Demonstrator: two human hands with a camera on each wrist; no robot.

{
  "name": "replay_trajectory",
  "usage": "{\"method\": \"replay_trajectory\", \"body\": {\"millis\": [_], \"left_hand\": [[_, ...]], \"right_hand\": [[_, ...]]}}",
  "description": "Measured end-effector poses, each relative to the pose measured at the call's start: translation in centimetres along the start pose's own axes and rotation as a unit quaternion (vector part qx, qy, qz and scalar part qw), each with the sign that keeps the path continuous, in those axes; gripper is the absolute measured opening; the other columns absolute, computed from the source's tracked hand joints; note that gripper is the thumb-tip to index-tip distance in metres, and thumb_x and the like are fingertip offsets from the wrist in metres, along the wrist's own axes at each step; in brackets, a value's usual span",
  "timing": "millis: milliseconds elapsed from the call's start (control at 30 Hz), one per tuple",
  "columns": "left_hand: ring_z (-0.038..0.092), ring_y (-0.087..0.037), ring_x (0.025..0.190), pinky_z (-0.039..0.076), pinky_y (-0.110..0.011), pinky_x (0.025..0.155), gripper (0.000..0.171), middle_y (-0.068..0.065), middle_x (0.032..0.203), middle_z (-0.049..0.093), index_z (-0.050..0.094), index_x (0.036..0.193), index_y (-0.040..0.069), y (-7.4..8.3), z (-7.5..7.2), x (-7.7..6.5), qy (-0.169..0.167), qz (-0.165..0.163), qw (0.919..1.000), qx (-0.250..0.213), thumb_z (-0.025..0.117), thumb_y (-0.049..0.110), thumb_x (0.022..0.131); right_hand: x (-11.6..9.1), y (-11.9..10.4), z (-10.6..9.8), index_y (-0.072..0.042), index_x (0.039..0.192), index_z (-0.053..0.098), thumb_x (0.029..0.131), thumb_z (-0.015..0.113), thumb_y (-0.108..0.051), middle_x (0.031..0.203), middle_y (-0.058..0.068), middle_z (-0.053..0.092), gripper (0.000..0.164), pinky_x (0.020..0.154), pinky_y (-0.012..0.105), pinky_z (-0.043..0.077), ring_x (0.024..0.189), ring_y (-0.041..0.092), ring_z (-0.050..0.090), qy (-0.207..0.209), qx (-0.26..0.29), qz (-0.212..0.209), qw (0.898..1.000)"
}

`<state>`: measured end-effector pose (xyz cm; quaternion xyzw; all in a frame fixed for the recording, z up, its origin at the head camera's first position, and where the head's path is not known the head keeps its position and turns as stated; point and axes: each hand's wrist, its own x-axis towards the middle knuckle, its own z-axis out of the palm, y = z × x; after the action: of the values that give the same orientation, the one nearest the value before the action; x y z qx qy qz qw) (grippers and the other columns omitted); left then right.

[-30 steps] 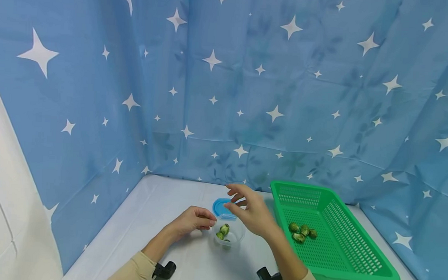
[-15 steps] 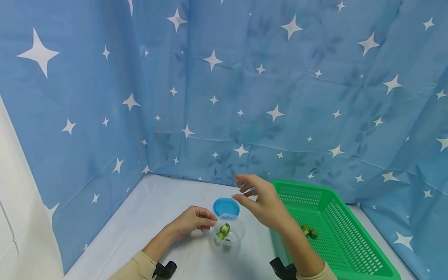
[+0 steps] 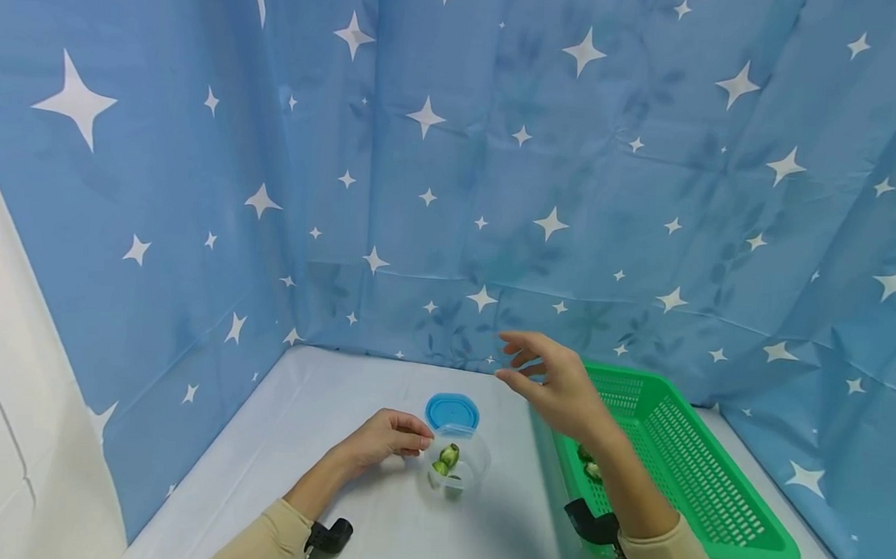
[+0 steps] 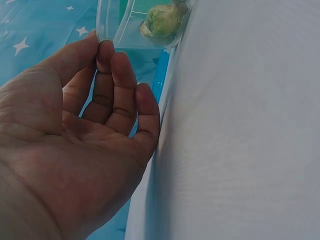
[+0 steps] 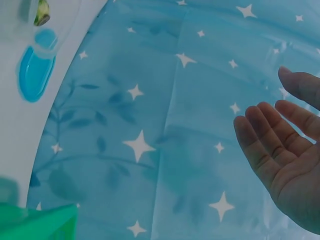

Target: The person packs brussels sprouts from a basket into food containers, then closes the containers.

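My left hand (image 3: 387,440) pinches the rim of a small clear plastic container (image 3: 476,466) between thumb and fingertips. In the left wrist view the thumb and forefinger meet at the container's rim (image 4: 106,20). Several Brussels sprouts (image 3: 449,455) lie inside it, one of them (image 4: 164,21) visible through the wall. Raised over the left side of the green basket (image 3: 709,499), my right hand (image 3: 556,388) has its fingers spread from the thumb and holds nothing. More Brussels sprouts (image 3: 592,468) lie in the basket, partly hidden by the right forearm.
A blue lid (image 3: 452,411) lies on the white table just behind the container. Blue curtains with white stars (image 3: 452,188) hang along the table's back and left side. The green basket takes up the table's right side.
My right hand has moved right and up, away from the container to over the basket's edge, uncovering the blue lid. My left hand has stayed at the container's rim.
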<state>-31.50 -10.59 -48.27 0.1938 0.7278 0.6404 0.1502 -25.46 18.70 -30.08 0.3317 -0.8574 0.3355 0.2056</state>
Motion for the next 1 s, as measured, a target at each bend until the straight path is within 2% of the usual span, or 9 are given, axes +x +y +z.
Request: {"method": "replay_trajectory", "body": {"millis": [200, 467, 700, 1000], "left_hand": [[0.072, -0.021, 0.093, 0.059, -0.033, 0.082, 0.036, -0.006, 0.104, 0.078, 0.074, 0.116, -0.006, 0.1, 0.1, 0.0, 0.002, -0.002, 1.0000, -0.004, 0.078, 0.023, 0.095], [0.071, -0.016, 0.088, 0.058, -0.032, 0.081, 0.036, -0.002, 0.101, 0.078, 0.073, 0.116, -0.007, 0.2, 0.0, -0.1, 0.003, -0.004, 1.0000, -0.004, 0.078, 0.022, 0.095], [0.071, -0.015, 0.088, 0.058, -0.031, 0.081, 0.035, -0.001, 0.100, 0.077, 0.074, 0.116, -0.005, 0.1, 0.1, -0.1, 0.003, -0.007, 1.0000, -0.001, 0.077, 0.023, 0.095], [0.069, -0.012, 0.084, 0.057, -0.031, 0.079, 0.032, 0.002, 0.097, 0.077, 0.075, 0.114, -0.003, 0.1, 0.1, -0.1, 0.005, -0.009, 0.9999, -0.005, 0.078, 0.022, 0.095]], "right_hand": [[-0.1, 1.4, -0.7, -0.016, 0.142, 0.062, 0.097, 0.076, -0.016, 0.119, 0.003, 0.069, 0.048, 0.087, 0.038, 0.060, 0.102, 0.019, 0.070, -0.002, -0.008, 0.018, 1.000], [-0.4, 3.7, -1.7, -0.013, 0.143, 0.061, 0.100, 0.073, -0.022, 0.121, 0.007, 0.069, 0.045, 0.089, 0.034, 0.059, 0.104, 0.022, 0.069, -0.003, 0.008, 0.061, 0.998], [-0.9, 5.9, -2.2, -0.012, 0.140, 0.063, 0.101, 0.071, -0.024, 0.121, 0.008, 0.069, 0.042, 0.086, 0.026, 0.059, 0.104, 0.023, 0.069, 0.007, 0.010, 0.075, 0.997], [-1.1, 7.2, -2.9, -0.011, 0.142, 0.062, 0.101, 0.071, -0.026, 0.125, 0.009, 0.068, 0.044, 0.085, 0.024, 0.058, 0.107, 0.024, 0.068, -0.004, 0.017, 0.096, 0.995]]}}
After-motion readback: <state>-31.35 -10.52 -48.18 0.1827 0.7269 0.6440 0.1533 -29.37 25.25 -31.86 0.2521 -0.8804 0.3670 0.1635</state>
